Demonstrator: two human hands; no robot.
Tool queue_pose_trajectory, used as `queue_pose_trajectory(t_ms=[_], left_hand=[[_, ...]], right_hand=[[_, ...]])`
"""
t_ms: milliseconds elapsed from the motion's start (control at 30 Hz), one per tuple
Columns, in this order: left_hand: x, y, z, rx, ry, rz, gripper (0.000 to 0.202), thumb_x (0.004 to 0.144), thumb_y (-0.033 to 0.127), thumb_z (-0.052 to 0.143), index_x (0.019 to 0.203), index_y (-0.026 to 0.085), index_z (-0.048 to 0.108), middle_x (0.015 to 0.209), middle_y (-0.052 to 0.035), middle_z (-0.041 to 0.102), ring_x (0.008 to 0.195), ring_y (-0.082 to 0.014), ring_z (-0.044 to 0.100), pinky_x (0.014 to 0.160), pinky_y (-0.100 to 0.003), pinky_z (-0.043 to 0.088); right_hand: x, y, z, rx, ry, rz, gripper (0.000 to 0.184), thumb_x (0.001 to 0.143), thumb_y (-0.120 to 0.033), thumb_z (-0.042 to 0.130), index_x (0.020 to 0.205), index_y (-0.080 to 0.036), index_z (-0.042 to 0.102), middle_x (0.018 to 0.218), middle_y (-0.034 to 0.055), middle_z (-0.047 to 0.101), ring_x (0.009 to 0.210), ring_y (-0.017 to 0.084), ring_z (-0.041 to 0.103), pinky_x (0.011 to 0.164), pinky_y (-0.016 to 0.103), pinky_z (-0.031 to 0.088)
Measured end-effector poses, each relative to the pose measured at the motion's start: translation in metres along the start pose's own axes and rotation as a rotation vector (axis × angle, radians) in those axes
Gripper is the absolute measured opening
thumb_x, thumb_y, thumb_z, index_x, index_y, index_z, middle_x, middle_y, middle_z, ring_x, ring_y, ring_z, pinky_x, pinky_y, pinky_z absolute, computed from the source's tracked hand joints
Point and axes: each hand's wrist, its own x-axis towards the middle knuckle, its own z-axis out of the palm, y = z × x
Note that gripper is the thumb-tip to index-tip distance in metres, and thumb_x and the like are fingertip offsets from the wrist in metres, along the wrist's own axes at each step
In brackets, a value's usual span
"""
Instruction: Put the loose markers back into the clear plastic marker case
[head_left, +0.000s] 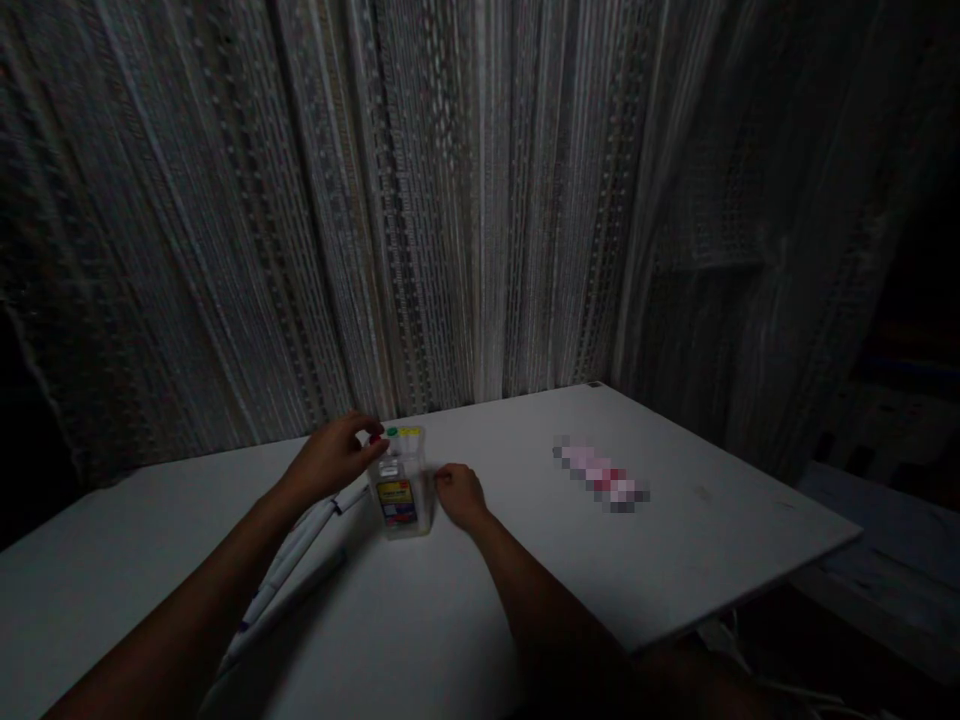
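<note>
A clear plastic case [409, 505] with a yellow-and-dark label stands upright on the white table. Green and yellow marker caps [405, 431] show at its top. Over the top left corner, my left hand [341, 452] pinches a red-capped marker [376, 438]; its body is hard to make out in the dim light. My right hand [461, 495] is close beside the case's right side, fingers curled closed. Whether it touches the case or holds anything is hidden. Several white markers [289, 560] lie on the table by my left forearm, partly covered by it.
A pink and red object [600, 474], blurred into blocks, lies on the right part of the white table [517, 440]. Behind the table hangs a striped curtain [480, 200]. The table's right edge drops to a dark area with pale cables [727, 640].
</note>
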Motion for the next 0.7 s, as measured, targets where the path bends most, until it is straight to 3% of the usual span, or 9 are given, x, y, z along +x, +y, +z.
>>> queue_pose_trajectory(t_ms=[300, 700], left_hand=[[-0.003, 0.005, 0.006, -0.018, 0.099, -0.040, 0.031, 0.071, 0.044, 0.051, 0.085, 0.018, 0.061, 0.080, -0.0022, 0.064, 0.061, -0.0158, 0.055, 0.058, -0.026, 0.040], [-0.017, -0.010, 0.041, -0.411, 0.332, -0.004, 0.045, 0.077, 0.056, 0.045, 0.095, 0.016, 0.057, 0.105, -0.0083, 0.056, 0.087, -0.0200, 0.056, 0.071, -0.029, 0.047]], right_hand=[[0.001, 0.000, 0.001, -0.015, -0.006, 0.001, 0.024, 0.075, -0.019, 0.048, 0.085, -0.019, 0.070, 0.087, 0.0055, 0.071, 0.078, 0.015, 0.063, 0.063, 0.022, 0.040], [0.000, -0.002, 0.000, -0.003, -0.003, -0.004, 0.024, 0.076, -0.019, 0.047, 0.085, -0.018, 0.070, 0.087, 0.0052, 0.071, 0.079, 0.014, 0.063, 0.064, 0.021, 0.041]])
